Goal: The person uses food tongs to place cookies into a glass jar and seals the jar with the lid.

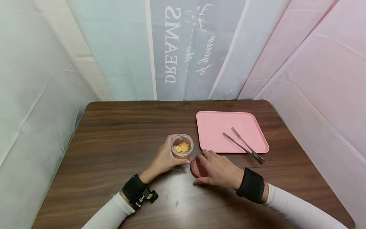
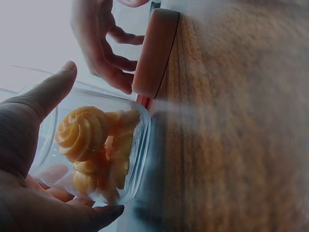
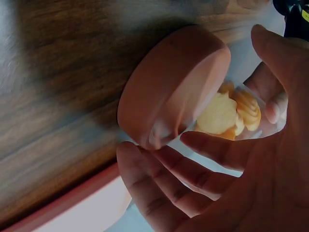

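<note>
Clear round plastic jar [image 1: 182,146] of yellow rosette-shaped biscuits [image 2: 83,133] stands mid-table, the left hand [image 1: 164,158] curled round its wall: probably light, smooth-sided, contents crumbly. At its 5 o'clock the right hand [image 1: 218,169] rests loosely over a terracotta round lid [image 3: 169,82]. Dark wood-grain table [image 1: 114,133]; pink rectangular tray [image 1: 214,127] with metal tongs [image 1: 243,147] at 2 o'clock.

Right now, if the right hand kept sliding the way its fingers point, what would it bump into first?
Probably the clear jar of yellow pieces, gripped by the left hand; the right hand covers the lid beside it.
</note>
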{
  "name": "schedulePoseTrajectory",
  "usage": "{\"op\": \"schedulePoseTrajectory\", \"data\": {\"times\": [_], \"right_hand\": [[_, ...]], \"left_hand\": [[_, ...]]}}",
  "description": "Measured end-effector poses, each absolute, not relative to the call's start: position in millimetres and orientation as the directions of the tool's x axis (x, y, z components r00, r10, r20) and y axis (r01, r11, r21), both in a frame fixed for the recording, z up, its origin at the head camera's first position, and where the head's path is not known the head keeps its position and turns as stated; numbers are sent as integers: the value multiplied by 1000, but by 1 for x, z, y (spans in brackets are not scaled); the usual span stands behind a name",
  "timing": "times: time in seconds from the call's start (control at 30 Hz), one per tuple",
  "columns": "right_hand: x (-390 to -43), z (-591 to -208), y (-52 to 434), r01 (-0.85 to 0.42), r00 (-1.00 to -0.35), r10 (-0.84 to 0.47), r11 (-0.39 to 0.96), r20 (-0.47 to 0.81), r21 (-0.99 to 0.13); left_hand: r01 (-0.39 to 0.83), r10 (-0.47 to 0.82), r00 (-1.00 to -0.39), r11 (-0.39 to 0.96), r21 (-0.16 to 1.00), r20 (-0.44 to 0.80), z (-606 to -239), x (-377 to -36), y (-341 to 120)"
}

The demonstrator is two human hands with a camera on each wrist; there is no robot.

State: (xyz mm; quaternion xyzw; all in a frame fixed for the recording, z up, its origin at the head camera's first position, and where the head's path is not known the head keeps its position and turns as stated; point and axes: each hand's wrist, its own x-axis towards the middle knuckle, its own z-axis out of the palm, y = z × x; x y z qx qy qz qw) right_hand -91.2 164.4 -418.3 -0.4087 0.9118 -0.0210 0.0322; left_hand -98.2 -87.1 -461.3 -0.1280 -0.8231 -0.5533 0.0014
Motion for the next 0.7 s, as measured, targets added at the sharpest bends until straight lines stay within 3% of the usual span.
{"op": "schedulePoseTrajectory", "data": {"times": [0.37,0.53,0.7], "right_hand": [[-91,-422,167,-756,-654,-756,654,-18,-13],[-93,-401,171,-754,-656,-754,656,-36,16],[-100,-369,172,-777,-624,-781,624,31,91]], "left_hand": [[212,209,-967,346,914,146,-460,-97,-84],[226,208,-965,346,910,160,-461,-98,-84],[238,199,-964,347,907,176,-463,-99,-86]]}}
